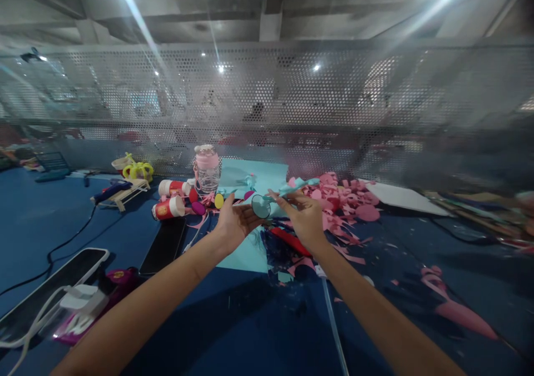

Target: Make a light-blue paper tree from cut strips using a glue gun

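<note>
Above the table, my right hand (304, 216) pinches a piece of light blue paper (261, 207) between thumb and fingers. One end of that piece is a round shape with a dark outline; a crinkled light blue strip runs out past my right hand. My left hand (234, 224) is palm up with its fingers stretched out beside and under the round end, the thumb raised. Below the hands lies a light blue sheet (244, 256), and a second light blue sheet (267, 173) is behind them. A red tool-like object (291, 241) lies under my right hand, partly hidden.
Pink paper scraps (346, 203) are heaped at right. A clear bottle with pink lid (207, 167), red-and-white cups (169, 208) and a black phone (164, 246) stand or lie left. A perforated metal screen (267, 100) closes the back. Cables cross the blue table (187, 326).
</note>
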A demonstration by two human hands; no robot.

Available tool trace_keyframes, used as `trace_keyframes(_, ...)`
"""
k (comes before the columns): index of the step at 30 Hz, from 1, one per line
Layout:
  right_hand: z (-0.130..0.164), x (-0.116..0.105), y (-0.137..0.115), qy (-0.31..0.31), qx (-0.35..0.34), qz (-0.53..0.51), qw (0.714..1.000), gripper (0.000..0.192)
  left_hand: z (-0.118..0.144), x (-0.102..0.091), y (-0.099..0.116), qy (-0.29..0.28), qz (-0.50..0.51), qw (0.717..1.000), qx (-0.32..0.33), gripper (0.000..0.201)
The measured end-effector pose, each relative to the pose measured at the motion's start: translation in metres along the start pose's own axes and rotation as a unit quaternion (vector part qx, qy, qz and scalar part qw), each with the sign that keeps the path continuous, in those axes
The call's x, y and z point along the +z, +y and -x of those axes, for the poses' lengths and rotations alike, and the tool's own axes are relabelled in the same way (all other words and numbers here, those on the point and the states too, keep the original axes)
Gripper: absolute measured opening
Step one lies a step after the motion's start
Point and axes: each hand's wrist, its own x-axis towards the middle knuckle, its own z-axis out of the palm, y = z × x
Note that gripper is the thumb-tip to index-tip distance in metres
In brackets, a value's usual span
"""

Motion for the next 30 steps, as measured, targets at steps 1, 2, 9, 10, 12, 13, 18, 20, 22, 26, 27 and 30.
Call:
trace_keyframes(1, 0.001, 0.0, 0.001, -0.006, -0.005, 0.004, 1.0, 0.021, 0.0, 0.0, 0.0, -0.005, 0.001, 1.0, -0.003, 0.053)
trace_keyframes(2, 0.001, 0.001, 0.002, -0.012, -0.01, 0.008, 1.0, 0.02, 0.0, 0.0, 0.0, -0.012, 0.002, 1.0, -0.003, 0.054)
trace_keyframes(9, 0.003, 0.004, 0.013, -0.037, -0.017, 0.021, 0.999, 0.02, 0.001, 0.0, -0.001, -0.012, -0.005, 1.0, -0.005, 0.052)
trace_keyframes(10, 0.003, 0.004, 0.014, -0.036, -0.014, 0.022, 0.999, 0.02, 0.001, 0.0, -0.002, -0.013, -0.005, 1.0, -0.006, 0.052)
trace_keyframes(12, 0.003, 0.004, 0.014, -0.037, -0.007, 0.026, 0.999, 0.022, 0.001, -0.001, -0.003, -0.018, -0.008, 1.0, -0.009, 0.052)
trace_keyframes(13, 0.003, 0.004, 0.013, -0.04, -0.004, 0.027, 0.999, 0.022, 0.001, -0.001, -0.004, -0.02, -0.009, 1.0, -0.013, 0.052)
trace_keyframes(18, 0.007, 0.008, 0.014, -0.049, 0.026, 0.043, 0.998, 0.024, -0.014, -0.01, -0.012, 0.023, -0.009, 0.999, -0.041, 0.058)
trace_keyframes(20, 0.011, 0.011, 0.017, -0.041, 0.056, 0.024, 0.997, 0.026, -0.024, -0.017, -0.015, 0.041, -0.004, 0.999, -0.036, 0.06)
trace_keyframes(22, 0.015, 0.016, 0.021, -0.053, 0.092, -0.026, 0.994, 0.027, -0.032, -0.025, -0.018, 0.006, 0.022, 0.999, -0.025, 0.063)
trace_keyframes(26, 0.026, 0.026, 0.021, -0.105, 0.141, -0.136, 0.975, 0.025, -0.038, -0.038, -0.017, -0.087, 0.062, 0.994, -0.005, 0.069)
trace_keyframes(27, 0.028, 0.028, 0.019, -0.109, 0.141, -0.143, 0.973, 0.024, -0.038, -0.04, -0.015, -0.105, 0.061, 0.993, -0.004, 0.07)
trace_keyframes(30, 0.033, 0.032, 0.011, -0.097, 0.116, -0.122, 0.981, 0.022, -0.036, -0.042, -0.011, -0.17, 0.056, 0.984, -0.007, 0.072)
